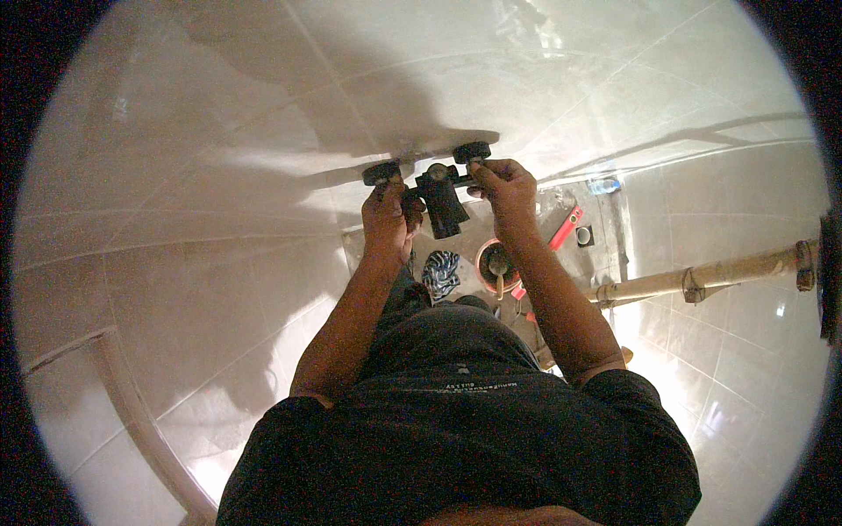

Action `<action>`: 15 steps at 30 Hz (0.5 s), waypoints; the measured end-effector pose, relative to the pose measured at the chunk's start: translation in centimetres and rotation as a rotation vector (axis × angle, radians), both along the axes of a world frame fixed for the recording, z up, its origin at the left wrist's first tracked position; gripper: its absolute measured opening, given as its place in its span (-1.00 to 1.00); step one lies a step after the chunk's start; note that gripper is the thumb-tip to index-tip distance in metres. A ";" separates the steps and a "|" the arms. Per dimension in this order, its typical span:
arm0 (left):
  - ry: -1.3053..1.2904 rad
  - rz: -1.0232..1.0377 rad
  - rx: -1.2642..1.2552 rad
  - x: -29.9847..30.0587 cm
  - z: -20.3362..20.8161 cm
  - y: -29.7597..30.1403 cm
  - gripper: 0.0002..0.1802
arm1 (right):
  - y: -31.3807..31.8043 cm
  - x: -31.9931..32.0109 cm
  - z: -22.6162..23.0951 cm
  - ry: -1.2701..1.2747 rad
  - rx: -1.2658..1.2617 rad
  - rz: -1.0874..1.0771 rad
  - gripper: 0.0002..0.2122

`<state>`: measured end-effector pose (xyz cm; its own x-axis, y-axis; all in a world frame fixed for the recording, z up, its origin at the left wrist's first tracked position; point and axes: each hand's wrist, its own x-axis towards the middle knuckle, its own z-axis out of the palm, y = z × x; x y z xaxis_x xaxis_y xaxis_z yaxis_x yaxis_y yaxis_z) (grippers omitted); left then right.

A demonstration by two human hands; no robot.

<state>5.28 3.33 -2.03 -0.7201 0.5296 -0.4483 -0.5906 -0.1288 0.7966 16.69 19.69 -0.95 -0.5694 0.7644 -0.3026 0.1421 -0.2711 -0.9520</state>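
Note:
Against the tiled wall (289, 114) in front of me is a black device (441, 202) with two thick round discs on a crossbar and a chunky body hanging between them; its exact kind I cannot make out. My left hand (386, 216) is closed around its left end, just below the left disc (381, 173). At the other end my right hand (509, 190) pinches the part by the right disc (472, 153), thumb and fingers together. Both discs sit at or very close to the wall, though contact is hard to judge.
Below my hands on the floor are a striped cloth (441, 273), a reddish bucket (485, 256) with a trowel (499, 270) in it, and a red level-like bar (567, 228). A wooden pole (710, 276) crosses at the right. A door frame (132, 412) stands at the lower left.

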 end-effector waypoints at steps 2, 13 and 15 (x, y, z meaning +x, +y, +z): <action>-0.007 -0.015 0.043 -0.1 -0.3 0.0 -0.72 | -0.1 0.0 -0.6 0.074 -0.117 -0.046 -0.73; -0.023 -0.014 0.068 -0.2 -0.6 -0.2 -0.72 | -0.7 -0.1 0.3 0.092 -0.136 -0.100 -0.70; -0.007 -0.017 -0.015 0.0 -0.9 0.0 -0.61 | -0.4 -0.1 -1.0 0.014 0.013 -0.051 -0.69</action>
